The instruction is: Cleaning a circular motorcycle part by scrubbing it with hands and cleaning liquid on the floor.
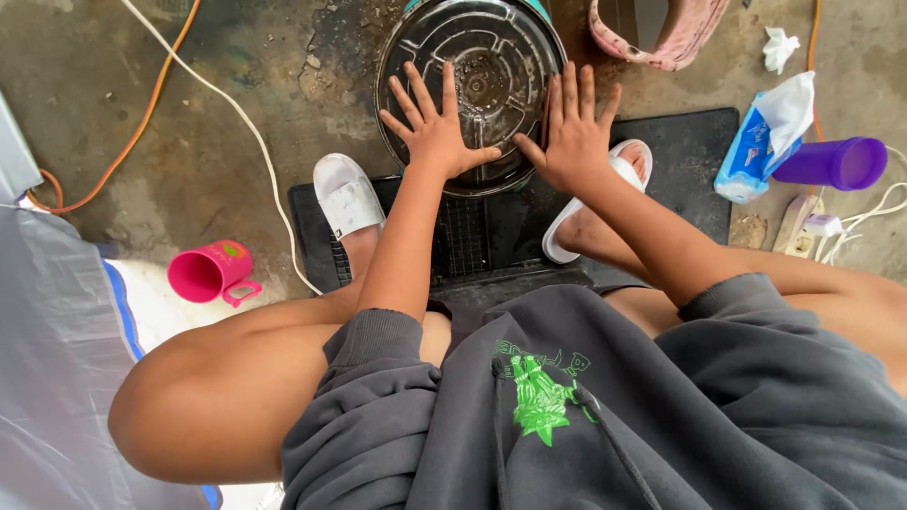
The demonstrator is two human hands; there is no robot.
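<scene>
Your left hand and right hand lie spread flat on the round upturned pan; sandals flank it

The person wears a dark grey hoodie with a green print and drawstrings. The sleeves are pushed up. White slide sandals are on the feet.

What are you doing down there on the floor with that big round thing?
A person squats on a black mat in white slippers. Both hands lie flat, fingers spread, on an upside-down dark round pan set on the dirty concrete: the left hand on its middle, the right hand at its right rim. A pink cup lies to the left; a purple cup and a wipes pack lie to the right.
</scene>
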